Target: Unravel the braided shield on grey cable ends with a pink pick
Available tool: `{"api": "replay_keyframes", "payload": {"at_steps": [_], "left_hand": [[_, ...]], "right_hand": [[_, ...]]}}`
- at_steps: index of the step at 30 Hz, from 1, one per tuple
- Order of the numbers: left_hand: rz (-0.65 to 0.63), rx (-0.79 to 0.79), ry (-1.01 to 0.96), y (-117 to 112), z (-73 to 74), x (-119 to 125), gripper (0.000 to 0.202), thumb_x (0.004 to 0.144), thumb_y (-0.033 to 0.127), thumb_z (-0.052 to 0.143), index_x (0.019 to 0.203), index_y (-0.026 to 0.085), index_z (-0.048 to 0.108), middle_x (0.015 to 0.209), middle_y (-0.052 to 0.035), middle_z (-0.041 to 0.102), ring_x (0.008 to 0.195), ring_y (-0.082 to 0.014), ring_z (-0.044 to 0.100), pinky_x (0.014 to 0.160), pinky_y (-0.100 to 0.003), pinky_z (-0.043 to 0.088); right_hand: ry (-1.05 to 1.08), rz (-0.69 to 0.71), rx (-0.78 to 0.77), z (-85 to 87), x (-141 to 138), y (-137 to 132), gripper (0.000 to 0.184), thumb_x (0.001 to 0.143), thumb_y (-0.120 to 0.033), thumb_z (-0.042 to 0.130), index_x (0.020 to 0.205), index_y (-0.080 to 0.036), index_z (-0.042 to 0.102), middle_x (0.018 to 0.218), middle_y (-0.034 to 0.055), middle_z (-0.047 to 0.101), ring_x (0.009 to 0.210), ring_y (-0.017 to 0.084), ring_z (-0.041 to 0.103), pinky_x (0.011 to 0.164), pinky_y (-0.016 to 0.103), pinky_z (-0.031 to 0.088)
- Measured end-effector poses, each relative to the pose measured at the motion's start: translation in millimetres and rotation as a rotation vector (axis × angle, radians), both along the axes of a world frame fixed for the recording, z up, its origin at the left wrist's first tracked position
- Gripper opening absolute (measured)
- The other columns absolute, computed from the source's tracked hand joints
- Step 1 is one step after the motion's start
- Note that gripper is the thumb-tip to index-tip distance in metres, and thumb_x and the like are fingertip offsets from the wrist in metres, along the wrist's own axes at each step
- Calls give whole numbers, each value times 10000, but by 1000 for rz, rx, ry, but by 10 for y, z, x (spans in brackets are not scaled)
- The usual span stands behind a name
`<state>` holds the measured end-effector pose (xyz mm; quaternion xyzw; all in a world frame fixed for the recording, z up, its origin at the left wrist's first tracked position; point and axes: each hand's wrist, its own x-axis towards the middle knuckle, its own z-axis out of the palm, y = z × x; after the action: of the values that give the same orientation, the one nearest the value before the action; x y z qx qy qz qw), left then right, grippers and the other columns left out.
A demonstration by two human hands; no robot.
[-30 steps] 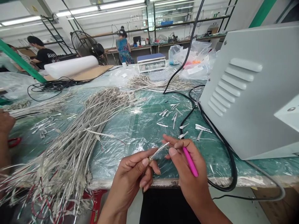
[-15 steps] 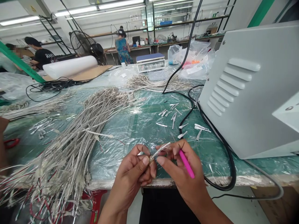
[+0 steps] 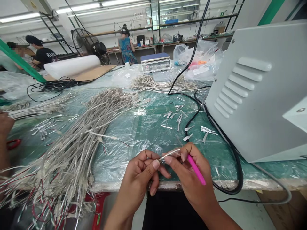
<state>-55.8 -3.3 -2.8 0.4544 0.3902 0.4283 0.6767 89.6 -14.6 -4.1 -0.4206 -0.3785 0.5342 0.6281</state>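
My left hand [image 3: 141, 174] pinches a thin cable between thumb and forefinger, above the table's front edge. From that pinch the silvery, foil-wrapped cable end [image 3: 171, 154] slants up to the right. The thumb and forefinger of my right hand [image 3: 195, 185] are closed on this end. Tucked in the same hand is a slim pink stick-shaped tool [image 3: 196, 171]; its tip is hidden by the fingers. To the left lies a large bundle of grey cables [image 3: 93, 124], with stripped coloured wires hanging at the near end.
Foil scraps [image 3: 179, 121] lie scattered beyond my hands. A grey machine housing [image 3: 242, 95] stands at right, with a black cable [image 3: 236, 159] looping beside it. Another person's hand [image 3: 6, 123] is at far left near red-handled tool loops [image 3: 14, 143]. A scale [image 3: 155, 62] sits behind.
My right hand has shifted slightly right along the foil-wrapped end, which now lies flatter. My left fingers have spread a little below the pinch. Another person's hand has come into view at far left.
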Motion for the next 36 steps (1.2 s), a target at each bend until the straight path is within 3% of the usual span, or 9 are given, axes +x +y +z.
{"api": "replay_keyframes", "payload": {"at_steps": [5, 10, 13, 17, 22, 25, 29, 32, 36], "left_hand": [[-24, -21, -49, 11, 4, -9, 140, 947, 295, 544, 916, 159, 536, 694, -66, 728, 335, -32, 429, 383, -160, 320], [-36, -26, -59, 18, -11, -9, 151, 954, 312, 527, 929, 164, 531, 751, -83, 742, 342, -39, 445, 383, -168, 329], [-54, -24, -26, 14, -3, 0, 160, 955, 317, 530, 923, 160, 536, 776, -92, 745, 351, -36, 453, 395, -171, 317], [-70, 1, 38, -6, 5, 13, 163, 957, 313, 532, 915, 156, 545, 786, -91, 744, 374, -34, 468, 418, -173, 312], [-50, 4, -29, -17, -17, -5, 131, 965, 306, 510, 945, 177, 515, 726, -70, 737, 362, -47, 464, 404, -169, 315], [-40, 5, -65, -11, -35, -16, 121, 963, 301, 510, 961, 180, 508, 728, -74, 737, 360, -53, 467, 402, -174, 337], [-45, 4, -59, -16, -39, -6, 123, 963, 301, 512, 958, 179, 510, 738, -71, 734, 368, -54, 480, 410, -178, 336], [-54, 10, 6, -28, -18, 11, 132, 961, 301, 523, 954, 169, 531, 734, -62, 724, 385, -51, 490, 432, -185, 333], [-81, 34, 75, -43, 8, 18, 134, 968, 298, 513, 938, 168, 531, 770, -60, 727, 405, -44, 486, 458, -194, 345]], "right_hand": [[-71, 12, -14, -12, 23, 4, 301, 827, -204, 699, 741, -226, 412, 739, -46, 585, 708, 124, 577, 691, 274, 496], [-116, 36, 24, 24, 72, 12, 275, 816, -236, 711, 848, -247, 438, 1173, 43, 660, 1092, 213, 590, 818, 326, 484], [-120, 50, 26, 39, 91, 12, 282, 803, -249, 717, 883, -253, 446, 1266, 57, 633, 981, 197, 606, 820, 349, 481], [-109, 64, -13, 42, 91, 9, 288, 792, -233, 730, 836, -241, 445, 1101, 53, 682, 907, 195, 617, 857, 391, 489], [-65, 25, -10, 40, 75, -8, 269, 830, -213, 694, 783, -236, 430, 793, -19, 622, 806, 165, 624, 747, 317, 515], [-95, 11, 3, 40, 64, -12, 247, 836, -228, 683, 778, -235, 442, 815, -8, 657, 818, 174, 636, 769, 333, 516], [-112, -61, 17, 44, 53, -7, 247, 785, -276, 725, 819, -242, 482, 1077, 46, 702, 953, 211, 640, 838, 369, 498], [-117, 6, -13, 61, 57, -4, 300, 735, -243, 772, 836, -242, 489, 1189, 62, 674, 959, 215, 640, 802, 361, 519], [-45, 89, -40, 91, 56, -3, 289, 790, -229, 741, 770, -235, 452, 968, 52, 704, 993, 242, 654, 697, 335, 555]]}}
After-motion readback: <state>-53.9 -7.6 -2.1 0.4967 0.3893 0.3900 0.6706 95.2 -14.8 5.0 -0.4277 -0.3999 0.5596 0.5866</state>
